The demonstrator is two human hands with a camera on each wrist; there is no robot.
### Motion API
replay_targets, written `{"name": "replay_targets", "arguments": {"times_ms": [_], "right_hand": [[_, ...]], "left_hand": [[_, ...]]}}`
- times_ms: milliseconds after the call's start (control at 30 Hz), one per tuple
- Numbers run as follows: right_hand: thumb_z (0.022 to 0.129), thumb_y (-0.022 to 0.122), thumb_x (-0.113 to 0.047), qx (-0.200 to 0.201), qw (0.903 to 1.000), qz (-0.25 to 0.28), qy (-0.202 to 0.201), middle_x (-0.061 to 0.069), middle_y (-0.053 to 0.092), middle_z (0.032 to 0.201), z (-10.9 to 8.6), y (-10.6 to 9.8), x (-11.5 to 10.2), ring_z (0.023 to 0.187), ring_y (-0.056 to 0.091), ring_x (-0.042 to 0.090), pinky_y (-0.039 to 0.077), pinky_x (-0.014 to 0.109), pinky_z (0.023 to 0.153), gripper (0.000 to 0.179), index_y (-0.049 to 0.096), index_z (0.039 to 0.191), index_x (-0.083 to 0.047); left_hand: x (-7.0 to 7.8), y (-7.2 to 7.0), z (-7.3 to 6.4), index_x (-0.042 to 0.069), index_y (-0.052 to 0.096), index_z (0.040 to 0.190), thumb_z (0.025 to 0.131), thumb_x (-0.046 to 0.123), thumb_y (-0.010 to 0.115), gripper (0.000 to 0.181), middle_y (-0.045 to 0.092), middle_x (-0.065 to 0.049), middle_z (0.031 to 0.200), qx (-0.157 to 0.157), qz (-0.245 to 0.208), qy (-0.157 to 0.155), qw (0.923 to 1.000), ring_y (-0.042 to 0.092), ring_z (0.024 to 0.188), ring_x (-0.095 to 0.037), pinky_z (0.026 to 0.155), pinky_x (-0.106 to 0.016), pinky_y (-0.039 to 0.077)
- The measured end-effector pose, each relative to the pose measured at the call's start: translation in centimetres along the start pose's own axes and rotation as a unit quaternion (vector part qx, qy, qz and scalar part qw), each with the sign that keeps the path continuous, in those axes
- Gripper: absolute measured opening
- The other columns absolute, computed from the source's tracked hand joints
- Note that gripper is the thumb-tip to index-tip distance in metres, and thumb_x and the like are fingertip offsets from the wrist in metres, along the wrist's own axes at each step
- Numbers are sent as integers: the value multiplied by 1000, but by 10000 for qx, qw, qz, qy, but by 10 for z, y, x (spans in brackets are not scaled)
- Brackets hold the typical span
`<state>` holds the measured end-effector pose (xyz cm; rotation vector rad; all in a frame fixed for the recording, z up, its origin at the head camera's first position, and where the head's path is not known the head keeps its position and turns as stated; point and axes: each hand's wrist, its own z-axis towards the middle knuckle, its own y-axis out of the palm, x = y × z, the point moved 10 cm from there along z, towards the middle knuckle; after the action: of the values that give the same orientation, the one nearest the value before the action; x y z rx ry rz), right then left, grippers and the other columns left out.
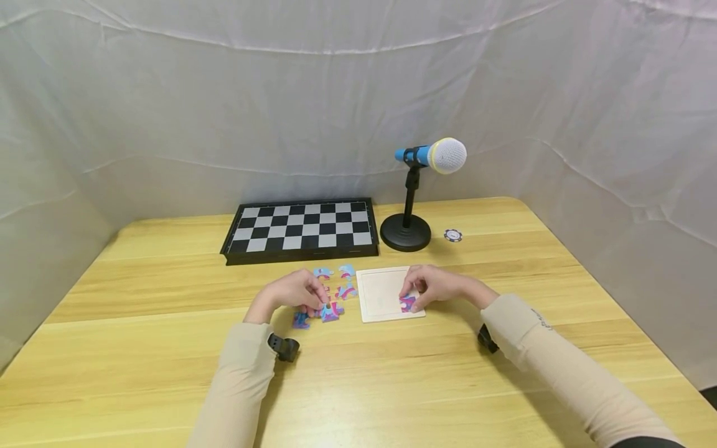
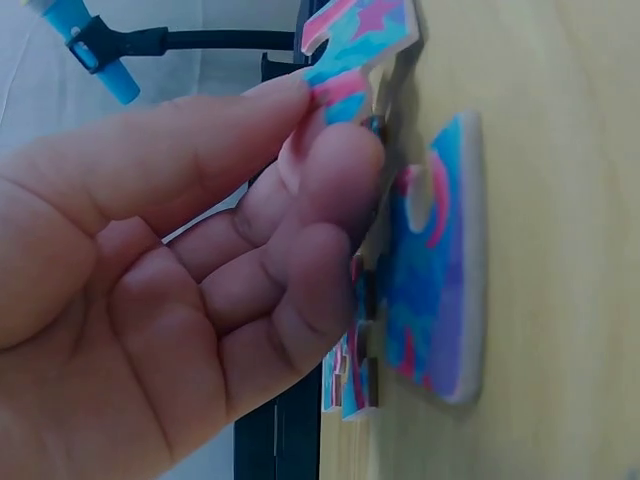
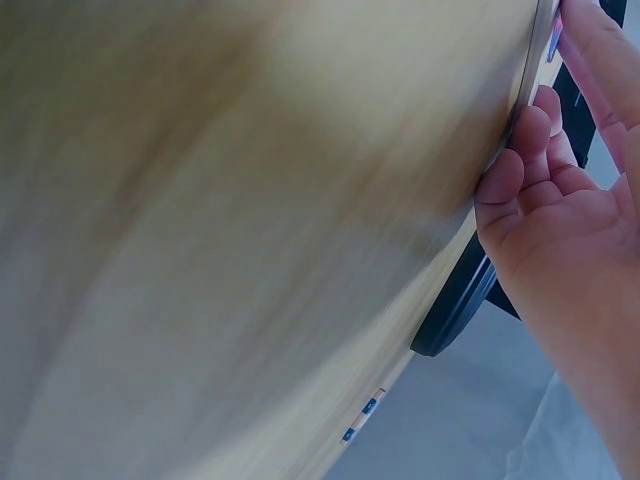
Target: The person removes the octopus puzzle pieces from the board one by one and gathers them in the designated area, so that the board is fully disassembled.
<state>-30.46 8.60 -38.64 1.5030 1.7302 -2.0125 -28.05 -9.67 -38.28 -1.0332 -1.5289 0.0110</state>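
Note:
Between thumb and fingertips, my left hand [image 1: 294, 291] pinches a blue and pink jigsaw puzzle piece [image 1: 332, 313]. The left wrist view shows this held piece [image 2: 372, 32] tilted above the wood. Beside it lies a blue-purple puzzle piece [image 2: 430, 290] with a rounded corner. Over the lower right corner of the pale wooden puzzle tray [image 1: 381, 292], my right hand [image 1: 439, 284] holds a purple and pink puzzle piece [image 1: 407, 303] with thumb and forefinger. In the right wrist view, its other fingers curl at the tray's edge and the piece is mostly out of sight.
Several loose puzzle pieces [image 1: 346, 271] lie left of the tray. Behind them is a black and white checkered board [image 1: 302, 227]. A blue microphone [image 1: 446, 155] on a black round-based stand [image 1: 406, 235] rises behind the tray, with a poker chip [image 1: 453, 235] to its right.

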Motion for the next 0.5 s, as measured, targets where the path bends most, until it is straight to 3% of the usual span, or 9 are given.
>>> {"name": "replay_targets", "arguments": {"times_ms": [233, 500], "right_hand": [[71, 75, -15, 19, 10000, 2, -10, 2, 50, 84, 0, 0, 1, 73, 40, 17, 35, 26, 65, 25, 66, 92, -6], [71, 75, -16, 32, 10000, -13, -8, 3, 50, 84, 1, 0, 3, 73, 41, 17, 35, 26, 65, 26, 67, 93, -7]], "left_hand": [[-1, 5, -1, -6, 63, 78, 78, -8, 58, 5, 59, -6, 63, -122, -29, -159, 9998, 53, 49, -12, 51, -25, 45], [-2, 4, 0, -5, 64, 77, 78, -7, 59, 6, 57, -2, 61, -106, 319, -113, 9994, 48, 47, -9, 51, -23, 44]]}}
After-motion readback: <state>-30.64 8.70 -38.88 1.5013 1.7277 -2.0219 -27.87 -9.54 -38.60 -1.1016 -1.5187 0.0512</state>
